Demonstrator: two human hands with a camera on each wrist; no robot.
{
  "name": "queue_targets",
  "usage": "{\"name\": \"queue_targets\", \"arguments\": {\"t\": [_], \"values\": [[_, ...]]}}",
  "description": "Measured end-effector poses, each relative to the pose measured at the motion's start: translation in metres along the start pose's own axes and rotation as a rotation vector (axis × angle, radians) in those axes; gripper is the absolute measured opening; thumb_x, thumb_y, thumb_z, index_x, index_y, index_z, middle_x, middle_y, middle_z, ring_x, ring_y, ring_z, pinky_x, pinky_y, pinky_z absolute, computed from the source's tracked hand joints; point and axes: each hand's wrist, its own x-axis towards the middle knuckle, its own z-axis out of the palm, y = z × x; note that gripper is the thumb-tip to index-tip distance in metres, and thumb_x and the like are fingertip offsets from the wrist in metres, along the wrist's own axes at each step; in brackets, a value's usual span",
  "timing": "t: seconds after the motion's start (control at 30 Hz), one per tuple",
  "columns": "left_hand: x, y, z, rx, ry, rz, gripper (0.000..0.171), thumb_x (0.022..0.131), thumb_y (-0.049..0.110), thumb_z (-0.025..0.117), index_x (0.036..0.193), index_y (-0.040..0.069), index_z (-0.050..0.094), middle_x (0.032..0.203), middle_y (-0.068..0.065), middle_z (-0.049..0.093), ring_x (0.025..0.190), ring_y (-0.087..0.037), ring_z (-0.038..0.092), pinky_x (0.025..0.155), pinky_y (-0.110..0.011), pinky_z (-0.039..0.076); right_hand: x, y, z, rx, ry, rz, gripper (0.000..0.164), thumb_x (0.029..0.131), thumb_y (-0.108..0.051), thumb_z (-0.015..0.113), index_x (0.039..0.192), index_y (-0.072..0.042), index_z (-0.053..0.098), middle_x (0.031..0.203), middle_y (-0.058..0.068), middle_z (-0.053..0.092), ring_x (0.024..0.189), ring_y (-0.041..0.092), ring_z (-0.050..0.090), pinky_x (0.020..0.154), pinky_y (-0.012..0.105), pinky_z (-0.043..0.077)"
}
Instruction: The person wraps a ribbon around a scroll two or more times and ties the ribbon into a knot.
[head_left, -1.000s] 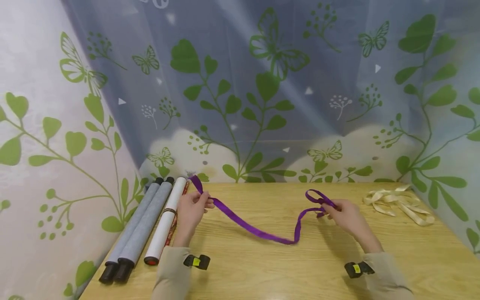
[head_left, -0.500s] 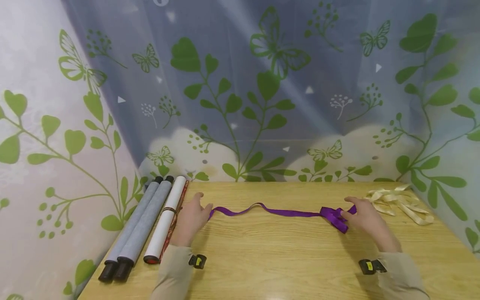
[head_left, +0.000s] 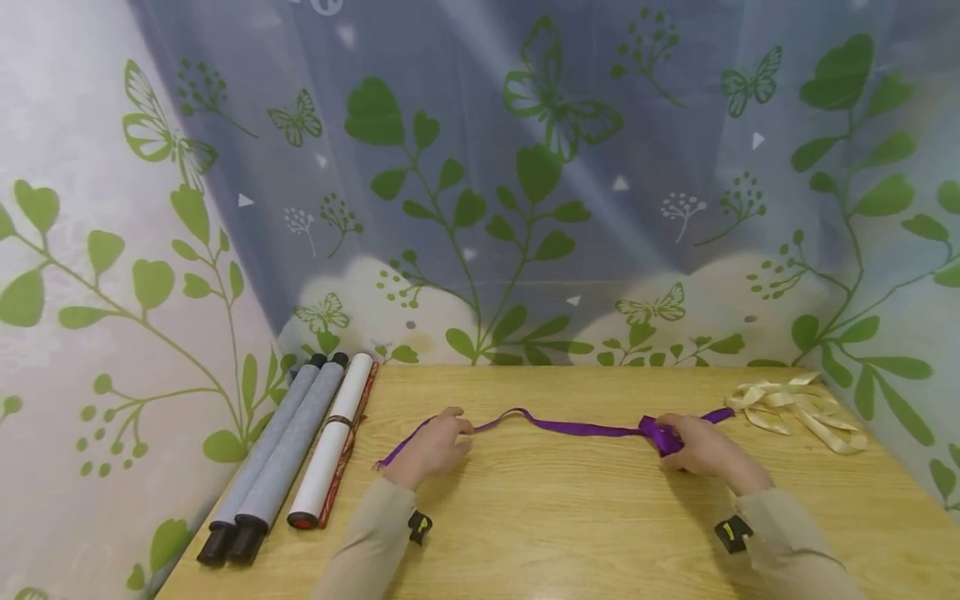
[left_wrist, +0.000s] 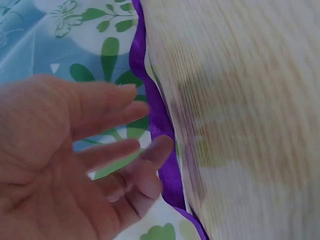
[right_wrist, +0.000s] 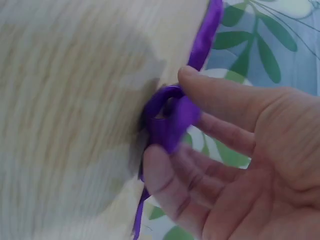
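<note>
A purple ribbon (head_left: 573, 428) stretches across the wooden table, with a bunched, looped part at its right. My right hand (head_left: 705, 454) holds that bunch; in the right wrist view, thumb and fingers curl around the purple loops (right_wrist: 175, 122). A short tail of it sticks out to the right, beyond the hand. Over the ribbon's left stretch is my left hand (head_left: 433, 450), fingers loosely bent and apart. The left wrist view shows its fingertips right at the purple strip (left_wrist: 159, 115), with no grip on it. The frayed left end lies beside the left wrist.
At the table's left lie two grey rolls (head_left: 288, 454), a white roll (head_left: 322, 475) tied with brown cord, and a thin red patterned strip (head_left: 351, 450). A heap of cream ribbon (head_left: 795, 408) lies at the back right. A leaf-printed curtain (head_left: 480, 208) hangs behind.
The purple ribbon, earlier held up between both hands, now lies along the table. My left hand let go and moved right; my right hand went right, then back left onto the bunch.
</note>
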Motion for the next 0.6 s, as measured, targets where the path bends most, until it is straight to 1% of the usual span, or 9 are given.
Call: {"name": "queue_targets", "arguments": {"t": [0.07, 0.1, 0.2, 0.23, 0.33, 0.4, 0.43, 0.5, 0.6], "values": [[0.0, 0.0, 0.0, 0.048, -0.043, -0.003, 0.013, 0.094, 0.007, 0.06, 0.1, -0.001, 0.069, 0.142, -0.028, 0.048, 0.115, -0.044, 0.059, 0.1, -0.052, 0.046, 0.002, 0.002, 0.0, 0.037, -0.024, 0.004, 0.054, 0.078, -0.004, 0.077, 0.123, 0.016, 0.054, 0.09, 0.019, 0.068, 0.077, 0.023, 0.062, 0.065, 0.037, 0.052], [0.0, 0.0, 0.001, 0.069, -0.065, -0.007, 0.01, 0.094, 0.007, 0.06, 0.093, 0.001, 0.068, 0.141, -0.026, 0.049, 0.115, -0.045, 0.058, 0.1, -0.052, 0.046, 0.003, 0.003, 0.0, 0.058, -0.033, 0.013, 0.051, 0.08, -0.003, 0.076, 0.123, 0.015, 0.054, 0.085, 0.014, 0.067, 0.072, 0.02, 0.06, 0.061, 0.033, 0.05], [-0.002, -0.002, 0.001, 0.119, -0.106, -0.029, 0.014, 0.092, 0.009, 0.06, 0.078, 0.007, 0.06, 0.125, -0.019, 0.061, 0.107, -0.042, 0.059, 0.097, -0.051, 0.045, 0.004, 0.007, -0.005, 0.119, -0.01, 0.058, 0.043, 0.084, -0.003, 0.071, 0.122, 0.013, 0.057, 0.078, 0.008, 0.066, 0.066, 0.016, 0.059, 0.056, 0.029, 0.048], [-0.003, -0.003, 0.0, 0.123, -0.106, -0.05, 0.016, 0.092, 0.01, 0.06, 0.076, 0.007, 0.058, 0.118, -0.017, 0.062, 0.106, -0.04, 0.058, 0.095, -0.05, 0.045, 0.004, 0.009, -0.008, 0.147, 0.004, 0.072, 0.04, 0.087, -0.004, 0.068, 0.122, 0.013, 0.057, 0.08, 0.01, 0.067, 0.066, 0.016, 0.06, 0.056, 0.03, 0.05], [-0.009, -0.008, -0.003, 0.091, -0.059, -0.125, 0.021, 0.092, 0.01, 0.059, 0.071, 0.006, 0.055, 0.09, -0.013, 0.061, 0.079, -0.029, 0.058, 0.075, -0.042, 0.049, 0.002, 0.015, -0.019, 0.19, 0.095, 0.131, 0.035, 0.094, -0.009, 0.061, 0.122, 0.012, 0.057, 0.085, 0.018, 0.07, 0.067, 0.018, 0.064, 0.058, 0.033, 0.053], [-0.013, -0.011, -0.006, 0.078, -0.003, -0.195, 0.024, 0.093, 0.01, 0.057, 0.069, 0.006, 0.053, 0.081, -0.012, 0.059, 0.069, -0.025, 0.054, 0.064, -0.038, 0.046, -0.002, 0.021, -0.026, 0.21, 0.154, 0.158, 0.034, 0.097, -0.009, 0.056, 0.122, 0.014, 0.056, 0.09, 0.025, 0.07, 0.067, 0.019, 0.066, 0.058, 0.034, 0.055], [-0.015, -0.013, -0.008, 0.081, 0.03, -0.228, 0.026, 0.094, 0.011, 0.056, 0.068, 0.005, 0.053, 0.079, -0.012, 0.059, 0.066, -0.024, 0.054, 0.062, -0.038, 0.045, -0.004, 0.024, -0.029, 0.22, 0.176, 0.168, 0.035, 0.098, -0.01, 0.054, 0.122, 0.015, 0.055, 0.094, 0.028, 0.069, 0.068, 0.021, 0.067, 0.059, 0.035, 0.057], [-0.018, -0.017, -0.01, 0.089, 0.088, -0.298, 0.025, 0.094, 0.012, 0.056, 0.069, 0.004, 0.056, 0.08, -0.015, 0.061, 0.069, -0.026, 0.056, 0.062, -0.04, 0.046, -0.008, 0.03, -0.034, 0.197, 0.206, 0.184, 0.036, 0.099, -0.011, 0.051, 0.123, 0.017, 0.053, 0.096, 0.031, 0.068, 0.07, 0.023, 0.068, 0.059, 0.035, 0.057], [-0.02, -0.018, -0.011, 0.112, 0.147, -0.374, 0.023, 0.094, 0.014, 0.056, 0.076, 0.0, 0.061, 0.093, -0.022, 0.062, 0.082, -0.035, 0.061, 0.069, -0.049, 0.05, -0.012, 0.038, -0.036, 0.135, 0.204, 0.18, 0.037, 0.099, -0.009, 0.047, 0.124, 0.018, 0.052, 0.103, 0.034, 0.065, 0.074, 0.027, 0.068, 0.06, 0.036, 0.056]]}}
